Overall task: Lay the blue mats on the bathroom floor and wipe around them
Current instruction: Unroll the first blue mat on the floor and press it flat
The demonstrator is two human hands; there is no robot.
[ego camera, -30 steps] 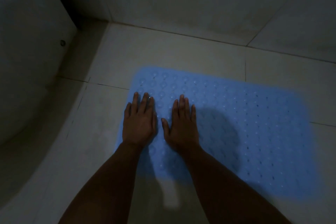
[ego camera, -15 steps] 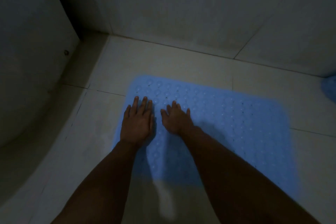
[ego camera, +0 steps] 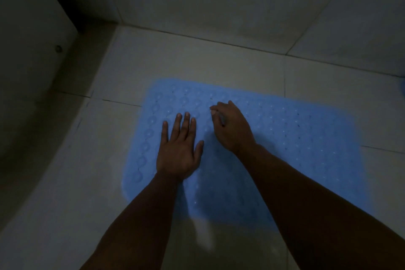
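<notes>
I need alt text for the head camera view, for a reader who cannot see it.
Seen from above in dim light, a left hand presses flat on a blue mat lying on a pale tiled floor, while the right hand touches the mat with bent fingers.

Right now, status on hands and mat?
Left hand flat on blue mat. Right hand curled, grip empty, over it. Mat flat on floor. Nothing in the way.
</notes>
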